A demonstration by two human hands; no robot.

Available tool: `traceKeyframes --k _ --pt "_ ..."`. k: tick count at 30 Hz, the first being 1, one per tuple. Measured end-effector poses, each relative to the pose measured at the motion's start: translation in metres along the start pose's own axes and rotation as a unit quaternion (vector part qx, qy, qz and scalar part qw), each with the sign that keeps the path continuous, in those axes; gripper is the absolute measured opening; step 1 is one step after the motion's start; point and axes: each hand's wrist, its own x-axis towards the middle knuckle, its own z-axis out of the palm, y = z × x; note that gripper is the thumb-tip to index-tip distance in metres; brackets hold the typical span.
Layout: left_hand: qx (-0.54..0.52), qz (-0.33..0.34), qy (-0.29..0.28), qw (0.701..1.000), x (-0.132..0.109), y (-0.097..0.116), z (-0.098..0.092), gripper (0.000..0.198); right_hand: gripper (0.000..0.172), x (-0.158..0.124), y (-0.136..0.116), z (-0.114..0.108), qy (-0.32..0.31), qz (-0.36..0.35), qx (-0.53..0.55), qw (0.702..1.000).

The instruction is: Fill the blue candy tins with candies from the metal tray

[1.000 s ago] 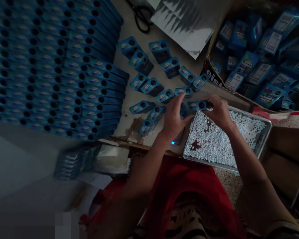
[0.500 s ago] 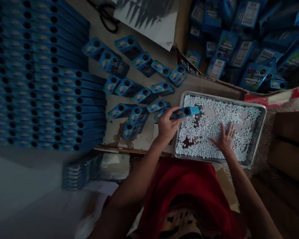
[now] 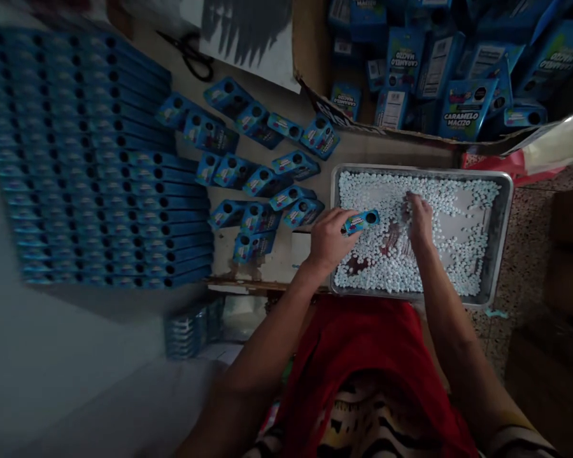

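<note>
Dim worktop (image 3: pixel 358 146): I have the left fingers (image 3: pixel 341 218) gripping a blue box (image 3: pixel 361 221), long axis left-to-right. White pellets (image 3: pixel 401 278) lie right of it, nearer my bunched right fingers (image 3: pixel 419 207); I cannot tell what those hold.

I now have the box (image 3: pixel 361 221) in my left hand (image 3: pixel 333 236) alone, whereas a second ago my right hand (image 3: pixel 420 219) has its fingers on it. The box is turned, so its lettering reads more plainly. Spread flat half a second ago, my right hand is now curled among the pellets (image 3: pixel 391 278), nearer the far rim of the tray (image 3: pixel 501 229).
</note>
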Motion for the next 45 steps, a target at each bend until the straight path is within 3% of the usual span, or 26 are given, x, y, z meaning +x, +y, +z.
traceKeyframes --k 3,5,10,15,21,24,31,37,41,43,45 --pt "0.015 0.006 -0.035 0.999 0.001 0.005 0.001 0.036 0.05 -0.016 -0.034 0.005 -0.049 0.045 0.21 0.975" --pt "0.012 0.01 -0.057 0.998 0.001 0.007 -0.001 0.036 0.049 -0.03 -0.057 0.008 -0.061 0.035 0.312 0.947" --pt "-0.001 0.006 -0.068 0.998 0.003 0.008 -0.008 0.036 0.049 -0.048 -0.096 0.02 -0.063 -0.024 0.3 0.952" --pt "0.001 0.007 -0.089 0.996 0.005 0.008 -0.009 0.037 0.037 -0.051 -0.104 0.03 -0.029 -0.013 0.326 0.945" --pt "-0.016 0.014 -0.093 0.995 0.004 0.008 -0.011 0.036 0.049 -0.057 -0.116 0.037 0.033 -0.032 0.284 0.958" --pt "-0.013 0.011 -0.085 0.996 0.005 0.007 -0.012 0.036 0.051 -0.061 -0.12 0.036 0.035 -0.033 0.293 0.955" --pt "-0.013 0.008 -0.051 0.999 0.007 0.011 -0.009 0.029 0.057 -0.066 -0.116 0.035 -0.005 -0.103 0.255 0.961" --pt "-0.057 -0.014 0.002 0.998 0.012 0.008 0.001 0.03 0.067 -0.079 -0.1 0.03 -0.006 -0.088 0.164 0.983" --pt "-0.134 -0.068 0.017 0.988 0.006 -0.005 0.01 0.036 0.054 -0.064 -0.05 0.001 0.081 -0.058 -0.02 0.995" --pt "-0.172 -0.067 -0.001 0.983 -0.001 -0.01 0.01 0.039 0.049 -0.043 -0.023 -0.01 0.111 -0.073 -0.17 0.976" --pt "-0.189 -0.057 -0.005 0.98 -0.008 -0.012 0.006 0.038 0.057 -0.022 -0.005 -0.012 0.08 -0.117 -0.299 0.944"
